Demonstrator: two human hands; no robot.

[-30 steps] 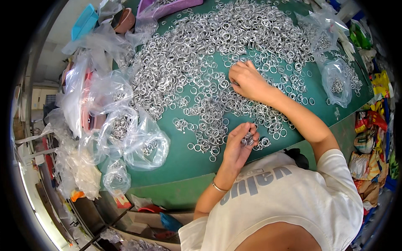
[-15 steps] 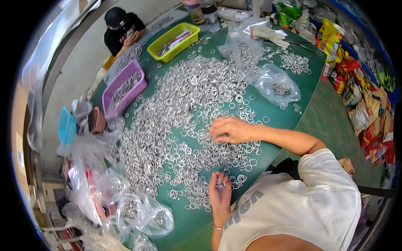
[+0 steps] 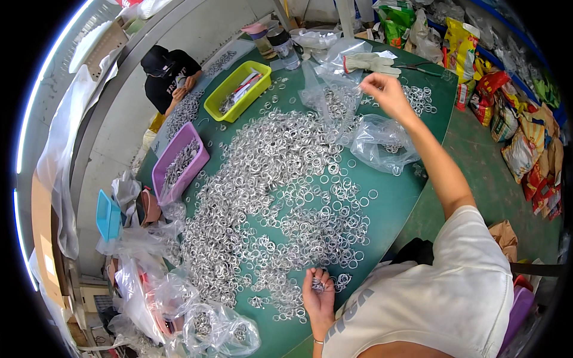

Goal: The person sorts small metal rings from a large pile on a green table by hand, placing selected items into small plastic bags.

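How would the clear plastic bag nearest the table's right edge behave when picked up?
The bag is probably floppy: its thin film lies crumpled. Silvery rings showing through it might slide and make it sag.

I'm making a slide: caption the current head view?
Left grip holding silvery rings, right grip near a clear bag, above a green table.

A green table holds rings, tubs, bags.
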